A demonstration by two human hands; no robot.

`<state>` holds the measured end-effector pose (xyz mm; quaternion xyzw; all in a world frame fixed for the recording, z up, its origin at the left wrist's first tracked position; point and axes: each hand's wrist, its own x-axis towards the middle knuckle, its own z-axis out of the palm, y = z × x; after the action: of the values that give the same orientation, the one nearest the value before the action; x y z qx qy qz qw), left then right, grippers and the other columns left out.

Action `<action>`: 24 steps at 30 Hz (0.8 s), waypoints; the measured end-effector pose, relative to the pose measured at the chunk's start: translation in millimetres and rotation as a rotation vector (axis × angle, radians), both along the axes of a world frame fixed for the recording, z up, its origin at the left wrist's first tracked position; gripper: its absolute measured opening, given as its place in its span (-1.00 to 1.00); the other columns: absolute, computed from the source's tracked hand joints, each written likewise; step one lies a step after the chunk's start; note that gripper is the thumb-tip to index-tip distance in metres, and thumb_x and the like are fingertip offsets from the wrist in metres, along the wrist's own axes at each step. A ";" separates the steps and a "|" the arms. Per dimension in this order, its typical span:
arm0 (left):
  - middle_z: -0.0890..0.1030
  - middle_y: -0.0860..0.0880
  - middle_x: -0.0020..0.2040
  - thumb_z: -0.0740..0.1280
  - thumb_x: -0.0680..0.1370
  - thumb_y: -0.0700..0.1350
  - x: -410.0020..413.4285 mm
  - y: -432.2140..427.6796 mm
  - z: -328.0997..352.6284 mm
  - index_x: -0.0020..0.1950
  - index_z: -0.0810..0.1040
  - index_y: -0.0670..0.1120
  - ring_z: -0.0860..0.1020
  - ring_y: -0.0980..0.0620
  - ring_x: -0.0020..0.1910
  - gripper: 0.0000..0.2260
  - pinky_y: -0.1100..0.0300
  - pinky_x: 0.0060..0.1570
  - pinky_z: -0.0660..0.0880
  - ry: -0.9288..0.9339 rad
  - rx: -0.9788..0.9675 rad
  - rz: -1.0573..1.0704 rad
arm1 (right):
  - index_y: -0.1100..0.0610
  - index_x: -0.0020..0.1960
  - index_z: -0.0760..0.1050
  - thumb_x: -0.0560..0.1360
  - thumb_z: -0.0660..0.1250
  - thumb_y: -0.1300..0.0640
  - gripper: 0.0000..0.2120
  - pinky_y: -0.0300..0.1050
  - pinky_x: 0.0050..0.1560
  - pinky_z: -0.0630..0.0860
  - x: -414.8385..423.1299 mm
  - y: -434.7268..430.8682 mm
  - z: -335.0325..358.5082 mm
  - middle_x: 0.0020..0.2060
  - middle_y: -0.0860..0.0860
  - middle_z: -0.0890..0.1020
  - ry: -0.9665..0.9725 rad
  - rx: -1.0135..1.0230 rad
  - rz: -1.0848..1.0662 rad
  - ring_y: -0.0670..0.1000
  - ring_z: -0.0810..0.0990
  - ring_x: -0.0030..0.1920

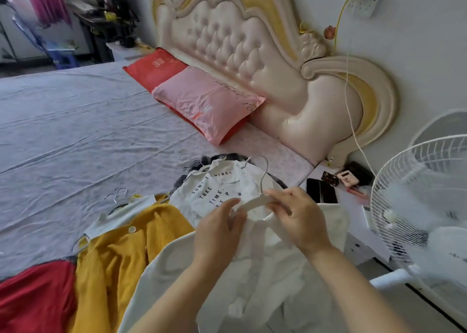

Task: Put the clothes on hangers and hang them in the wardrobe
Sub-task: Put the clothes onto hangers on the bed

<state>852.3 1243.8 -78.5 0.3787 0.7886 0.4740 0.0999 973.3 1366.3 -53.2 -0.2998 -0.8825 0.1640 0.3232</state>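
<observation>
A white hanger [255, 201] with a metal hook sits at the collar of a white garment [255, 277] that I hold up over the bed's near edge. My left hand [218, 234] grips the hanger's left arm together with the cloth. My right hand [297, 219] pinches the hanger's right arm. On the bed lie a white printed shirt [214, 188] on a hanger, a yellow cardigan [121, 252] on a hanger and a red garment [35, 297]. A dark checked garment [187, 176] shows under the printed shirt.
The grey bed sheet [75, 130] stretches away to the left. A pink pillow [204, 100] lies on a red pillow [154, 67] by the padded headboard [242, 37]. A white standing fan [424, 201] is close on the right. Phones [321, 188] lie on the nightstand.
</observation>
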 end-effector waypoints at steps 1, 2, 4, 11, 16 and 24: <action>0.46 0.18 -0.27 0.34 0.51 -0.05 -4.8 10.9 -2.2 0.20 0.53 0.04 0.49 0.05 -0.18 -0.74 0.33 -0.26 0.21 0.003 -0.010 -0.009 | 0.07 0.03 0.65 0.31 0.53 0.22 -0.70 -0.11 -0.23 0.55 -6.2 14.3 -2.0 -0.24 0.03 0.59 -0.003 0.019 0.017 0.05 0.60 -0.24; 0.47 0.17 -0.20 0.33 0.51 -0.06 -10.3 22.3 -5.0 0.23 0.51 0.04 0.50 0.05 -0.12 -0.71 0.35 -0.23 0.21 0.003 -0.016 -0.016 | 0.08 0.02 0.66 0.30 0.54 0.22 -0.70 -0.12 -0.24 0.55 -13.1 28.9 -4.3 -0.26 0.02 0.59 -0.006 0.043 0.030 0.05 0.60 -0.26; 0.48 0.18 -0.13 0.33 0.51 -0.07 -23.4 46.1 -13.1 0.26 0.48 0.04 0.50 0.06 -0.06 -0.69 0.37 -0.21 0.20 -0.001 -0.017 -0.019 | 0.08 -0.01 0.66 0.27 0.55 0.23 -0.70 -0.18 -0.26 0.51 -29.0 57.6 -9.2 -0.29 0.01 0.58 -0.020 0.080 0.039 0.04 0.59 -0.30; 0.58 0.02 0.07 0.28 0.54 -0.08 -83.1 121.5 -36.3 0.34 0.39 0.01 0.47 0.03 0.07 -0.64 0.38 -0.11 0.22 -0.038 -0.055 -0.036 | 0.11 -0.03 0.67 0.27 0.55 0.24 -0.72 -0.06 -0.31 0.55 -97.4 140.9 -19.2 -0.32 0.02 0.55 -0.072 0.098 0.123 0.05 0.56 -0.33; 0.50 0.03 0.24 0.25 0.55 -0.08 -124.8 162.1 -39.9 0.38 0.34 0.04 0.42 0.03 0.21 -0.61 0.30 0.06 0.26 -0.031 -0.095 -0.044 | 0.11 -0.02 0.66 0.29 0.53 0.25 -0.73 0.03 -0.29 0.57 -145.6 187.6 -21.0 -0.31 0.06 0.57 -0.097 0.098 0.157 0.12 0.57 -0.31; 0.49 -0.02 0.23 0.27 0.53 0.02 -181.9 203.3 -69.8 0.40 0.30 0.00 0.43 -0.02 0.19 -0.55 0.22 0.03 0.29 -0.069 -0.192 0.046 | 0.03 0.01 0.66 0.35 0.49 0.21 -0.76 0.09 -0.13 0.51 -230.1 243.7 -52.0 -0.26 0.03 0.56 -0.242 -0.073 0.278 0.09 0.55 -0.21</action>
<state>670.4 1447.0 -148.3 0.3326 0.8350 0.4113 0.1516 743.2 1610.0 -105.1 -0.2038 -0.9413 0.2018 0.1779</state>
